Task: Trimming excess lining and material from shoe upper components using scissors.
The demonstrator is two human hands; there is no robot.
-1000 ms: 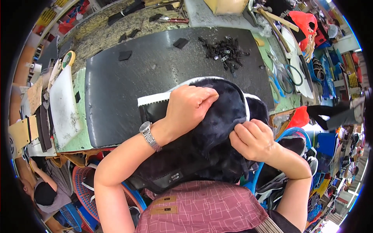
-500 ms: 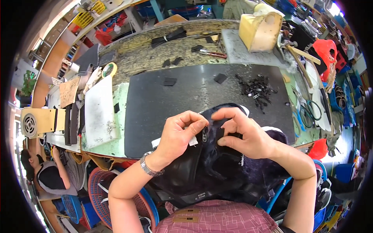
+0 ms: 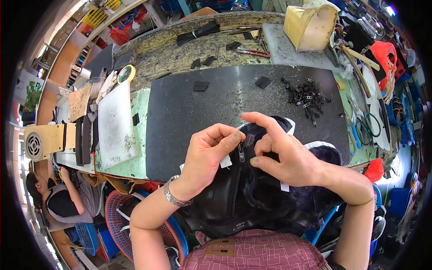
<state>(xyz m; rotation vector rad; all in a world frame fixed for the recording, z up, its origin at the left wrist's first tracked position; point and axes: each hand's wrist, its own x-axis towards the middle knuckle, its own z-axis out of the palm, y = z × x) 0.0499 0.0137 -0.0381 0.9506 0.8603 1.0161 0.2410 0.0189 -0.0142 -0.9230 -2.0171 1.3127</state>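
Observation:
My left hand (image 3: 204, 155) pinches the top end of a zipper between thumb and forefinger. A black zipper slider with a long pull tab (image 3: 241, 153) hangs right under those fingertips. My right hand (image 3: 285, 155) is beside it, forefinger stretched out and thumb apart from the bent fingers; I see nothing held there. Under both hands lies a black leather boot upper (image 3: 216, 193) with dark, furry lining (image 3: 306, 198), draped from the table edge over my lap. Small white tags stick out by my hands.
A black mat (image 3: 180, 121) covers the table middle, bearing a pile of zipper sliders (image 3: 308, 96) and two dark patches. Scissors (image 3: 366, 123) lie at right, a white board (image 3: 117, 128) and tape roll (image 3: 126, 74) at left. Baskets (image 3: 119, 211) stand below; another person (image 3: 63, 198) sits at left.
The view has shifted slightly, so the table sits a little higher and farther right. My right thumb and fingers have shifted, and the zipper slider beneath my left fingertips shows more plainly.

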